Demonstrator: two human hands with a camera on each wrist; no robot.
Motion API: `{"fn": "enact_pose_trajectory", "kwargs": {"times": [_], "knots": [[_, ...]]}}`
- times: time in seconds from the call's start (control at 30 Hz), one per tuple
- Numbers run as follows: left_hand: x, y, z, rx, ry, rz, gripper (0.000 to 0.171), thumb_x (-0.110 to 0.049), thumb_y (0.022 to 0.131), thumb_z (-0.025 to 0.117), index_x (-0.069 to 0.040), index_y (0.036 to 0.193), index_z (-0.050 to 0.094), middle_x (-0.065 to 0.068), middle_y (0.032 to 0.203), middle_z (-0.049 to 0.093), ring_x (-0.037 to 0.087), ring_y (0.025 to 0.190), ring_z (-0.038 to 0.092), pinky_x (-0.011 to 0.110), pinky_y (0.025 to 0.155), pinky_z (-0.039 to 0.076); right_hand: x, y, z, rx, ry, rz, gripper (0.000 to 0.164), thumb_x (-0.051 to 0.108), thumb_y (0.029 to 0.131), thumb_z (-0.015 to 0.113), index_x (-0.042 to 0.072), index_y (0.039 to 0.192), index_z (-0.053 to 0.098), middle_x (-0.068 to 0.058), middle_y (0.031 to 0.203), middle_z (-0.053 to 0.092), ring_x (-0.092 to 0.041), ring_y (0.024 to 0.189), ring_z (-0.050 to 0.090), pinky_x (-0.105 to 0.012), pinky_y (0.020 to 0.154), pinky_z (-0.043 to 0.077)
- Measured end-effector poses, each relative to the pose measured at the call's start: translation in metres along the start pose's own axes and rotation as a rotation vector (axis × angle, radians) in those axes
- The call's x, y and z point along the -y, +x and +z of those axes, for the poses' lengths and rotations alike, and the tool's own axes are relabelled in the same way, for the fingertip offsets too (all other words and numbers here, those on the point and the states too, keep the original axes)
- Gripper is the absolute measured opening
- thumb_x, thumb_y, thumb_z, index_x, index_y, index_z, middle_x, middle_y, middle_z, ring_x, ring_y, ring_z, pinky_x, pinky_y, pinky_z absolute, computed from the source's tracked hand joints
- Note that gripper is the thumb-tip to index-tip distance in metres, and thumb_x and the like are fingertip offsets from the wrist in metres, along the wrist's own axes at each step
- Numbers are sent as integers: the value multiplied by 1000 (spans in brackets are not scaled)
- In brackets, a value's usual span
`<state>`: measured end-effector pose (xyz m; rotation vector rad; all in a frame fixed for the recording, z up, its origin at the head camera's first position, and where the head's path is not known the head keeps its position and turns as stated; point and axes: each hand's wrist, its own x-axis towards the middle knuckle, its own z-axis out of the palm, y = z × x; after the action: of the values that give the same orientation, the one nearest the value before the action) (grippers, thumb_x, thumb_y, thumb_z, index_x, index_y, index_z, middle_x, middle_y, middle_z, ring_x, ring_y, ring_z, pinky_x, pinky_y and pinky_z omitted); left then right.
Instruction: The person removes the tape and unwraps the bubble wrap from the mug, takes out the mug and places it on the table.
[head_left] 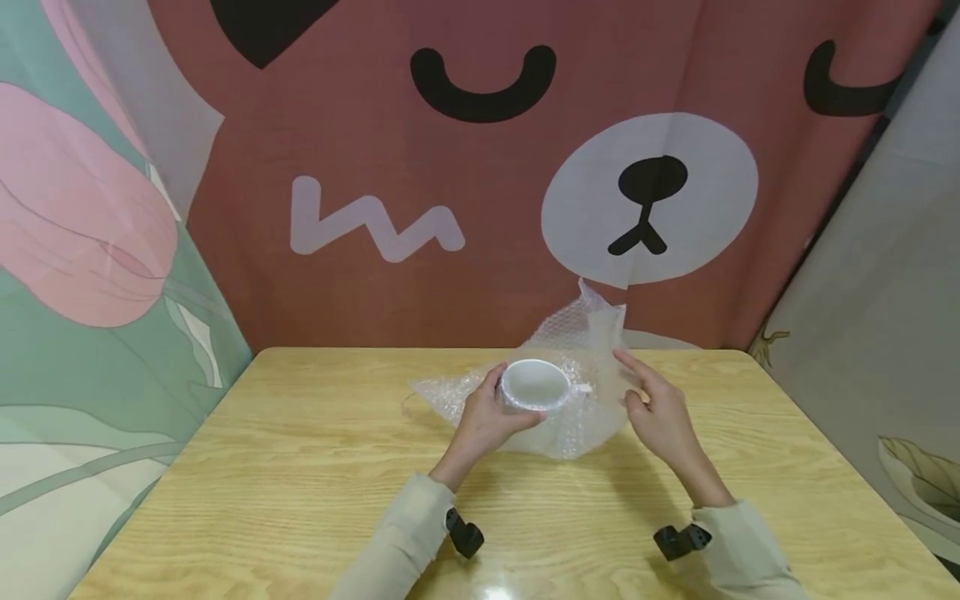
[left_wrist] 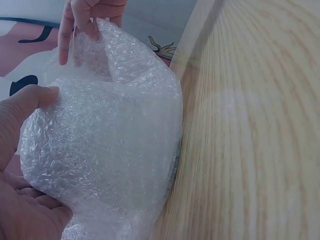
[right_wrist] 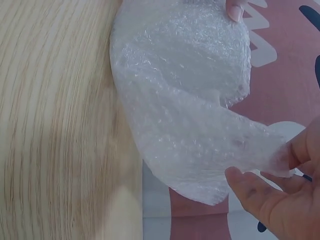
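A white mug (head_left: 536, 386), with its mouth facing up and a bit of its handle showing at the right, sits in a sheet of clear bubble wrap (head_left: 600, 417). My left hand (head_left: 487, 417) grips the wrapped mug from the left, thumb along the near side and fingers round the far side. In the left wrist view bubble wrap (left_wrist: 110, 145) covers the mug's whole side. My right hand (head_left: 663, 408) holds the loose flap's end at the right, its fingers on the film in the right wrist view. There the flap (right_wrist: 200, 135) stretches from the mug to these fingers.
The wooden table (head_left: 300, 483) lies under both hands, its back edge just beyond the wrap. A curtain with a printed bear face (head_left: 480, 208) hangs behind, and patterned cloths hang at both sides. Each sleeve cuff carries a small black camera (head_left: 465, 535).
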<state>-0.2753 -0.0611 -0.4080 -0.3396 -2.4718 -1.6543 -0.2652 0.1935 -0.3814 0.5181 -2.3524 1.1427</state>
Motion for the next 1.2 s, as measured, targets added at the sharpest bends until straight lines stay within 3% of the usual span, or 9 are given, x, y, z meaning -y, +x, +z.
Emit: {"fn": "enact_pose_trajectory", "kwargs": {"times": [0.23, 0.43, 0.6, 0.7, 0.83, 1.03, 1.2], "knots": [[-2, 1, 1, 3, -1, 4, 98, -34, 68, 88, -4, 147, 38, 17, 131, 54, 33, 117, 53, 50, 92, 46, -5, -1, -6, -54, 17, 13, 61, -16, 82, 52, 4, 139, 52, -28, 123, 59, -43, 105, 61, -15, 35, 33], [-3, 1, 1, 3, 4, -1, 99, -34, 68, 88, -3, 147, 38, 18, 132, 54, 34, 117, 54, 50, 93, 46, -10, 0, -10, -61, -10, 31, 59, -12, 82, 60, 2, 139, 51, -27, 129, 55, -46, 105, 60, -16, 36, 36], [-2, 0, 0, 3, -1, 7, 99, -34, 68, 88, -2, 147, 37, 19, 131, 54, 34, 117, 54, 51, 92, 46, -13, 0, -13, -45, -36, 65, 58, -6, 84, 65, 1, 139, 49, -26, 132, 53, -45, 105, 60, -9, 55, 45], [0, 0, 0, 7, 0, 10, 99, -34, 69, 88, -2, 147, 36, 19, 132, 53, 35, 116, 53, 51, 91, 47, -15, 0, -15, -38, -61, 88, 59, -2, 84, 68, 1, 140, 48, -26, 132, 53, -43, 105, 61, -7, 63, 44], [0, 0, 0, 7, 5, 7, 99, -34, 69, 88, -2, 147, 36, 19, 132, 53, 35, 117, 53, 51, 91, 47, -18, 1, -20, -26, -110, 129, 59, 3, 84, 70, 1, 139, 48, -26, 132, 54, -41, 104, 62, -17, 68, 47], [1, -1, 0, 5, -4, 5, 99, -34, 70, 88, -2, 147, 36, 18, 132, 53, 35, 117, 53, 52, 92, 46, -26, 2, -27, -2, -143, 174, 60, 9, 85, 72, 0, 139, 47, -28, 132, 53, -43, 103, 62, -45, 74, 54], [1, -1, 0, 8, -13, -3, 99, -33, 70, 88, -3, 148, 36, 18, 134, 52, 35, 119, 52, 52, 92, 46, -36, 1, -34, 23, -130, 244, 61, 14, 87, 72, 0, 140, 46, -29, 134, 50, -44, 107, 60, -48, 75, 54]]}}
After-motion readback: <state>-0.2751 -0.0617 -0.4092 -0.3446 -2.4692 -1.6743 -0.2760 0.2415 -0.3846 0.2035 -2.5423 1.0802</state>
